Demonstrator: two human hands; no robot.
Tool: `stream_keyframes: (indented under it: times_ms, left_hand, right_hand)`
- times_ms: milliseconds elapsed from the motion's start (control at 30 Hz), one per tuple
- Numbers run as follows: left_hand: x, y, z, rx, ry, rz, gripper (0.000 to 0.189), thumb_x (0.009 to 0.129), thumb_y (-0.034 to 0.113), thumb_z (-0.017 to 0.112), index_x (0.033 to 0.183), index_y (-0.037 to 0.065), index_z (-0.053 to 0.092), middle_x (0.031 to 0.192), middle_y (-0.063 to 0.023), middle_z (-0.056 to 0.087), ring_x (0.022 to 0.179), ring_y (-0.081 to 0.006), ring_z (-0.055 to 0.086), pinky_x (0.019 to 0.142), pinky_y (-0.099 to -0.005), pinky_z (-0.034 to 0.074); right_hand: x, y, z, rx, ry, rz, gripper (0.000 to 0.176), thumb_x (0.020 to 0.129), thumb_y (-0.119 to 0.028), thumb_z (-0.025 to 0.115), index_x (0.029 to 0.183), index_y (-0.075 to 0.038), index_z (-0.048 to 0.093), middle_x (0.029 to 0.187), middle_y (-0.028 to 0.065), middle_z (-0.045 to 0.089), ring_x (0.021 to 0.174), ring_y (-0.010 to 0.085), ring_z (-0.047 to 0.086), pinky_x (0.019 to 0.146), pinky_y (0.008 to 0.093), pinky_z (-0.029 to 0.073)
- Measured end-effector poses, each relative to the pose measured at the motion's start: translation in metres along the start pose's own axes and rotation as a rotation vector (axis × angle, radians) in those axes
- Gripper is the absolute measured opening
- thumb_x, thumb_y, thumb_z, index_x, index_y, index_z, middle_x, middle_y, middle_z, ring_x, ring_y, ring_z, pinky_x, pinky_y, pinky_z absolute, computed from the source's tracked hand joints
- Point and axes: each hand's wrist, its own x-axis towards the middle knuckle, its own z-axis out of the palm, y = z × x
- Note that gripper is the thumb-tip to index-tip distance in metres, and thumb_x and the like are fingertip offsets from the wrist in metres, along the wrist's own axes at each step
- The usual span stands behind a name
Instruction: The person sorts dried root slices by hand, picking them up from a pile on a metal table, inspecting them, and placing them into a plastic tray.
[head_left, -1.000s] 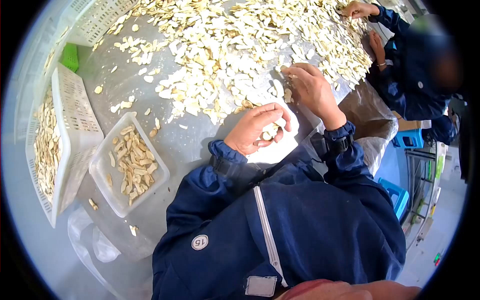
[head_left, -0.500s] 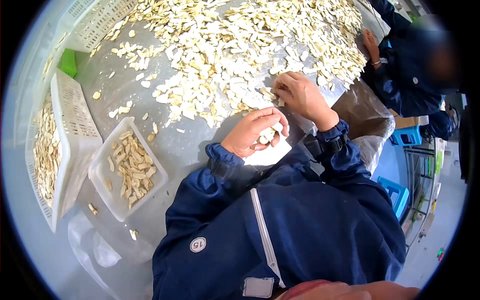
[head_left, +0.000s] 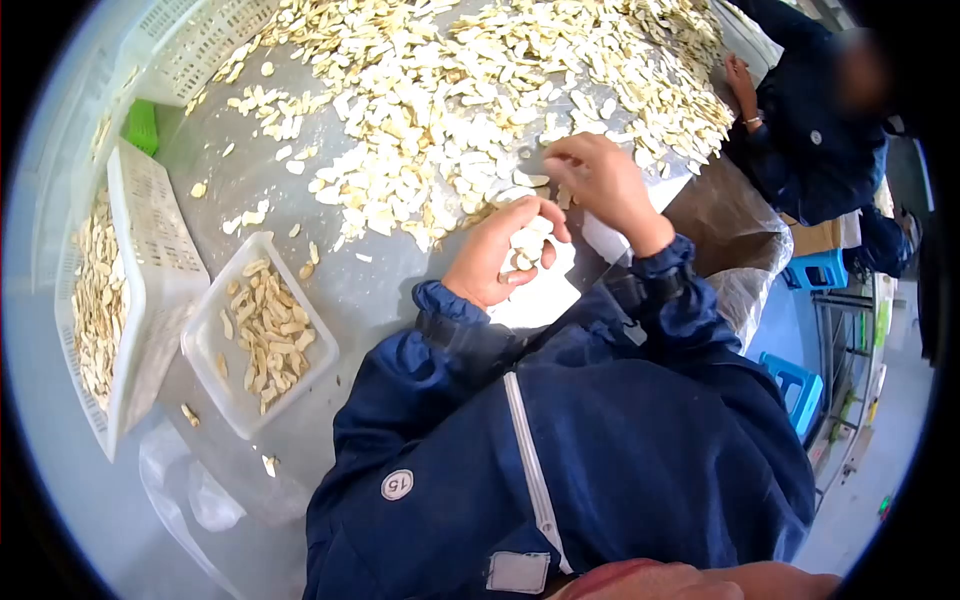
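My left hand (head_left: 508,250) is curled, palm up, around several pale slices (head_left: 528,243) that look like a sliced dried root. To its upper right, my right hand (head_left: 605,180) hovers over the near edge of the slice pile (head_left: 430,120). Its fingers are loosely bent and apart, and I see nothing between them. One slice (head_left: 530,180) lies on the table just below those fingertips. Under my left hand is a bright white sheet-like patch (head_left: 535,300).
A white tub (head_left: 318,365) of thicker, browner pieces stands at left, beside a perforated white basket (head_left: 160,230) of slices. A green object (head_left: 142,127) sits behind. Clear plastic bag (head_left: 750,260) hangs at right. A co-worker (head_left: 810,120) is at upper right; blue stools (head_left: 790,390) stand beyond.
My right hand has lifted slightly up and left, off the slices it was touching. My left hand has shifted a little left and opened wider, showing more of its slices.
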Motion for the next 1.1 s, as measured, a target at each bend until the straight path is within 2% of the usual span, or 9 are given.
stream_keyframes:
  times_ms: [133,233,300,367,533,700,867,967,1100]
  left_hand:
    - [0.001,-0.002,0.000,0.095,-0.049,0.025,0.030,0.109,0.028,0.049,0.103,0.001,0.059,0.091,-0.0103,0.063,0.062,-0.0103,0.056,0.039,-0.0185,0.033]
    - [-0.001,0.000,0.005,0.298,-0.064,0.042,0.032,0.110,0.030,0.048,0.102,0.001,0.060,0.090,-0.0100,0.064,0.058,-0.0095,0.055,0.039,-0.0184,0.033]
    - [-0.001,-0.001,0.002,0.190,-0.082,-0.043,0.037,0.112,0.034,0.045,0.103,0.001,0.060,0.092,-0.0098,0.065,0.059,-0.0093,0.056,0.039,-0.0182,0.033]
    - [0.001,-0.004,-0.006,0.083,-0.080,-0.105,0.044,0.113,0.040,0.042,0.106,0.001,0.060,0.094,-0.0097,0.066,0.061,-0.0094,0.058,0.038,-0.0180,0.033]
    - [0.007,-0.005,-0.005,-0.122,-0.010,-0.103,0.057,0.112,0.054,0.036,0.112,0.002,0.059,0.095,-0.0113,0.066,0.063,-0.0114,0.060,0.036,-0.0179,0.035]
    - [0.007,-0.008,-0.014,-0.028,-0.091,-0.054,0.046,0.112,0.044,0.042,0.113,0.001,0.059,0.099,-0.0125,0.065,0.069,-0.0129,0.063,0.036,-0.0172,0.036]
    - [0.001,-0.002,-0.004,-0.155,-0.084,-0.070,0.031,0.109,0.030,0.049,0.110,0.001,0.057,0.100,-0.0125,0.063,0.069,-0.0125,0.061,0.037,-0.0174,0.035]
    - [0.002,0.000,-0.003,-0.121,-0.089,-0.071,0.027,0.108,0.026,0.052,0.110,0.000,0.058,0.099,-0.0123,0.063,0.067,-0.0121,0.059,0.038,-0.0174,0.035]
    - [0.002,0.000,-0.005,0.059,-0.136,-0.113,0.023,0.107,0.022,0.052,0.108,0.000,0.058,0.098,-0.0117,0.062,0.067,-0.0116,0.058,0.040,-0.0176,0.032]
  right_hand:
    - [-0.001,-0.011,0.019,-0.043,-0.042,-0.161,0.014,0.087,-0.026,0.073,0.093,-0.013,0.072,0.090,0.0089,0.072,0.090,0.0331,0.069,0.080,0.0436,0.056]
    - [-0.003,-0.008,0.018,0.018,-0.049,-0.061,0.016,0.089,-0.026,0.071,0.094,-0.012,0.072,0.092,0.0107,0.073,0.088,0.0348,0.070,0.076,0.0451,0.056]
    - [-0.006,-0.004,0.004,0.039,-0.050,0.209,0.018,0.094,-0.025,0.069,0.103,-0.010,0.073,0.097,0.0147,0.075,0.086,0.0371,0.072,0.073,0.0444,0.056]
    - [-0.012,0.011,-0.005,0.068,0.091,0.184,0.019,0.096,-0.022,0.068,0.107,-0.007,0.074,0.098,0.0172,0.074,0.086,0.0364,0.073,0.074,0.0417,0.056]
    - [-0.029,-0.010,-0.030,0.565,-0.213,-0.003,0.031,0.101,-0.028,0.070,0.121,-0.006,0.074,0.105,0.0140,0.077,0.087,0.0228,0.072,0.079,0.0356,0.057]
    - [0.010,0.032,-0.015,-0.091,0.136,0.045,0.025,0.099,-0.015,0.063,0.122,-0.012,0.074,0.107,0.0111,0.074,0.094,0.0333,0.069,0.084,0.0404,0.055]
    - [0.024,0.103,-0.014,-0.403,0.218,-0.016,0.034,0.094,-0.007,0.060,0.124,-0.015,0.074,0.125,0.0132,0.071,0.112,0.0397,0.065,0.096,0.0458,0.053]
    - [0.024,0.081,-0.023,-0.244,0.136,0.091,0.030,0.096,-0.011,0.063,0.123,-0.014,0.074,0.125,0.0130,0.071,0.112,0.0395,0.065,0.097,0.0454,0.053]
    - [0.023,0.044,0.002,-0.110,0.108,-0.223,0.023,0.093,-0.018,0.071,0.115,-0.012,0.076,0.116,0.0102,0.072,0.105,0.0362,0.066,0.093,0.0440,0.055]
